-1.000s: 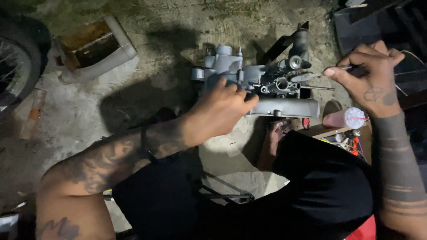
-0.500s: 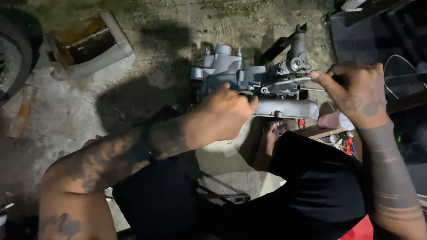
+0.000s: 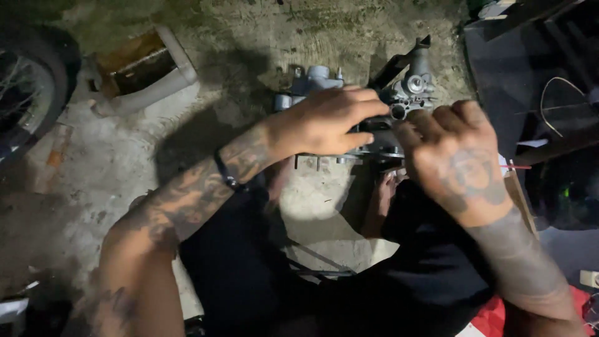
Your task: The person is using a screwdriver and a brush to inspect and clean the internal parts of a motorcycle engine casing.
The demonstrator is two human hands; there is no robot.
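Grey cast-metal engine casing (image 3: 399, 106) lying lengthwise left-to-right on the concrete floor (image 3: 262, 37), left hand (image 3: 327, 122) clasped over its middle, right hand (image 3: 458, 162) curled shut at its right end, equally near.

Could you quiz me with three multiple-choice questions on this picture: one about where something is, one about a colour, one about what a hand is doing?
1. Where is the spoked wheel?
A. far left
B. far right
C. between the hands

2. What colour is the metal engine part?
A. red
B. grey
C. yellow

3. What is the left hand doing?
A. hanging free
B. resting on the engine part
C. holding the wheel

Answers: 1 A, it sits at the left edge. 2 B, its castings look dull grey. 3 B, its fingers lie across the part, beside the right hand.
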